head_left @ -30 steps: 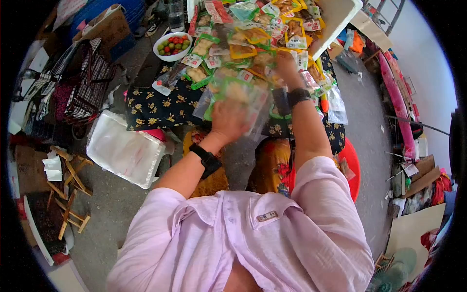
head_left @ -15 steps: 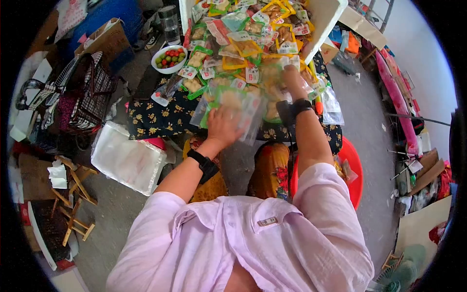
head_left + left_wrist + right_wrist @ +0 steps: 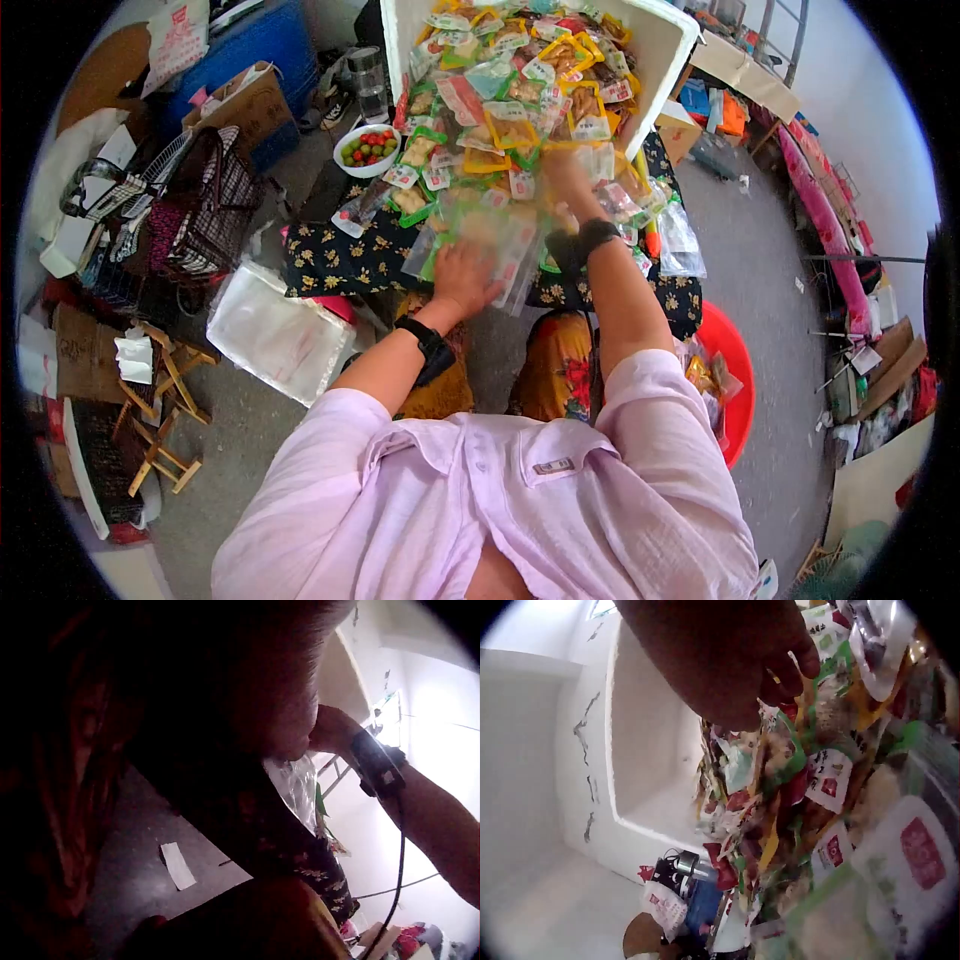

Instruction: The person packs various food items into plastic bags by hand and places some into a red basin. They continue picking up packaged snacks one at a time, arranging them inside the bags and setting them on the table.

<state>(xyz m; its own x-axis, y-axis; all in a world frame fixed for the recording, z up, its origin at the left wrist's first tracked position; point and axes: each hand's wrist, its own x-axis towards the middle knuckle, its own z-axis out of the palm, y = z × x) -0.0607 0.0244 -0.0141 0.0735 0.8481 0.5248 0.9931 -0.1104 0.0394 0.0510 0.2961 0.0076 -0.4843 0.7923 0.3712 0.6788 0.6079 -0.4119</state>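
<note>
My left hand (image 3: pixel 463 280) grips a clear plastic bag (image 3: pixel 519 268) at the front edge of the table. Inside the bag, or just under it, sits a blurred green-edged food packet (image 3: pixel 482 225). In the left wrist view the back of this hand is dark and its fingertips are hidden. My right hand (image 3: pixel 568 178) is over the heap of sealed food packets (image 3: pixel 510 125), a little ahead and to the right of the bag. The right wrist view has its fingers (image 3: pixel 784 681) curled and pinching the edge of a yellow-edged packet (image 3: pixel 810 697).
A white foam box (image 3: pixel 655 95) lies tipped behind the heap, its packets spilling onto the flowered cloth (image 3: pixel 340 255). On the left are a bowl of small tomatoes (image 3: pixel 368 165), a water glass (image 3: pixel 368 85) and a stack of clear bags (image 3: pixel 280 330). A red basin (image 3: pixel 738 390) is on the right.
My right hand has moved left and toward me with a packet. The left hand stays at the bag. The view has shifted, so the table appears slightly lower and more to the right.
</note>
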